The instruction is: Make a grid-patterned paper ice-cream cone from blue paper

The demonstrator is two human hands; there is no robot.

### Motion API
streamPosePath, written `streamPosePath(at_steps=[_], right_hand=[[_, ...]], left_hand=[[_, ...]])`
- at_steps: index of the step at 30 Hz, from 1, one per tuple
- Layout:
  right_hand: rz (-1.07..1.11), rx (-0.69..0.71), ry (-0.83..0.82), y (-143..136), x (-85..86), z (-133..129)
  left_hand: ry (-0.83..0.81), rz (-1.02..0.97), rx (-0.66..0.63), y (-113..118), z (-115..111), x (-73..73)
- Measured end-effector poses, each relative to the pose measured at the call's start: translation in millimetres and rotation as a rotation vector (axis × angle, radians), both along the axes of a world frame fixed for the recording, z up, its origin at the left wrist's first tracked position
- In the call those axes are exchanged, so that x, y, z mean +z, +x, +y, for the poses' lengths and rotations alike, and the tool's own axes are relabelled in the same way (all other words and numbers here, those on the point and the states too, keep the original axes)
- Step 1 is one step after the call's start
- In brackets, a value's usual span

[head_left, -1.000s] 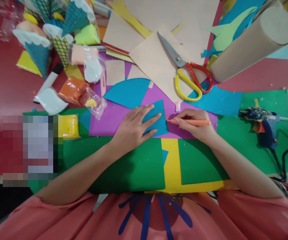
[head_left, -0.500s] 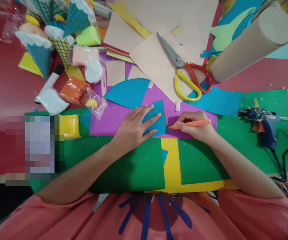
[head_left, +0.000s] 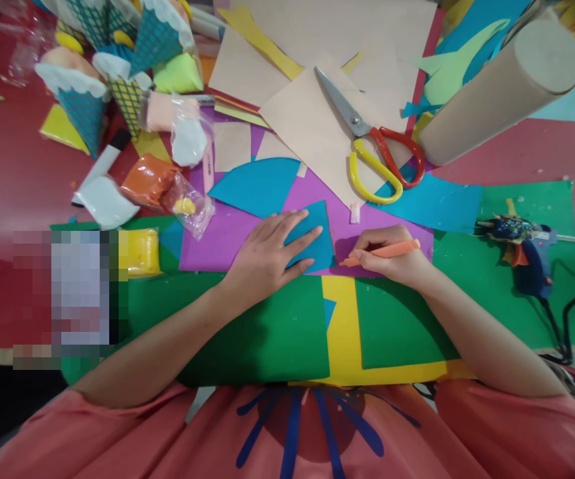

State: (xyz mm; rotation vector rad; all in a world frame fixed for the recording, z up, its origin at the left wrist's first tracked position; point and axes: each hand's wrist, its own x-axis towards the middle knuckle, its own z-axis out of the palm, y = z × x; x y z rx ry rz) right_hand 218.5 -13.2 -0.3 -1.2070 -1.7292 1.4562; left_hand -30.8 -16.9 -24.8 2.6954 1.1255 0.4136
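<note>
My left hand (head_left: 272,249) lies flat with its fingers spread over a blue sheet piece (head_left: 317,233), pressing it onto a purple sheet (head_left: 207,246). Part of the blue piece is hidden under the palm. In my right hand (head_left: 389,253) is an orange pen (head_left: 397,249), pinched with its tip low on the purple sheet, close to the blue piece's right edge. Another blue piece with a curved edge (head_left: 262,183) rests just beyond my left hand. Scissors (head_left: 357,123) with one yellow and one red handle lie on beige sheets (head_left: 292,106) farther back.
A glue gun (head_left: 531,246) lies on a green sheet (head_left: 516,319) at right. A beige roll (head_left: 496,93) stands tilted behind it. Left are cone-shaped crafts (head_left: 82,106), packets of coloured clay (head_left: 147,179) and a black-and-white marker (head_left: 102,166). Yellow sheet (head_left: 342,319) shows between green ones.
The pen tip has shifted slightly toward me along the blue piece's edge, my right hand moving with it. My left hand stays in place.
</note>
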Motion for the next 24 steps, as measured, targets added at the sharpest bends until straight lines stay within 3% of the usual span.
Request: streamPosePath(at_steps=[16, 24], right_hand=[[0.001, -0.025, -0.035, 0.5, 1.4, 0.7], [-0.037, -0.070, 0.053, 1.6, -5.3, 0.9]], left_hand=[[-0.011, 0.003, -0.007, -0.4, 0.1, -1.2], [-0.027, -0.008, -0.007, -0.1, 0.4, -1.6]])
